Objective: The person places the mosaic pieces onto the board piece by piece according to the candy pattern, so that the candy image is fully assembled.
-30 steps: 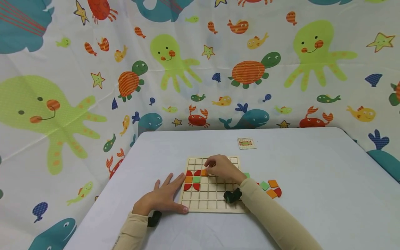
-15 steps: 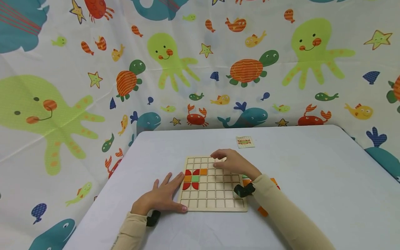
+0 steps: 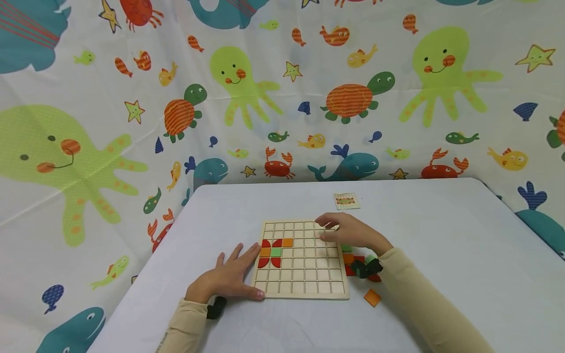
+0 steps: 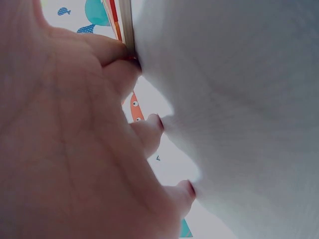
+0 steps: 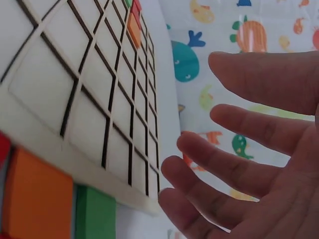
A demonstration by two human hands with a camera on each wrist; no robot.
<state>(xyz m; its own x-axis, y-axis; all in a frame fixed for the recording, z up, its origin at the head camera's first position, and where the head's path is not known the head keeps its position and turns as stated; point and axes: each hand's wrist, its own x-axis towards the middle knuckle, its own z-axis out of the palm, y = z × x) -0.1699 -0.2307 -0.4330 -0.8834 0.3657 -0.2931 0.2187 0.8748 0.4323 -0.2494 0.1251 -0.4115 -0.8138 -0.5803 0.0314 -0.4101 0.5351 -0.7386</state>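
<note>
A wooden grid board (image 3: 304, 274) lies on the white table (image 3: 441, 245). Near its left edge sit red, orange and green tiles (image 3: 273, 252). My left hand (image 3: 229, 277) lies flat on the table, fingertips against the board's left edge (image 4: 127, 20). My right hand (image 3: 348, 233) hovers over the board's upper right corner. Its fingers (image 5: 239, 129) are spread and relaxed and hold nothing. In the right wrist view the board (image 5: 89, 89) fills the left side, with an orange tile (image 5: 37, 199) and a green tile (image 5: 94, 214) beside its rim.
Loose tiles lie right of the board: a green one (image 3: 346, 248), an orange one (image 3: 348, 258), a red one (image 3: 376, 278) and an orange one (image 3: 372, 297) nearer me. A small pattern card (image 3: 346, 201) lies behind. A sea-animal cloth (image 3: 282, 88) hangs around the table.
My right hand let go of an orange tile in the board's upper left area and moved right to the board's right edge. The left hand stayed put.
</note>
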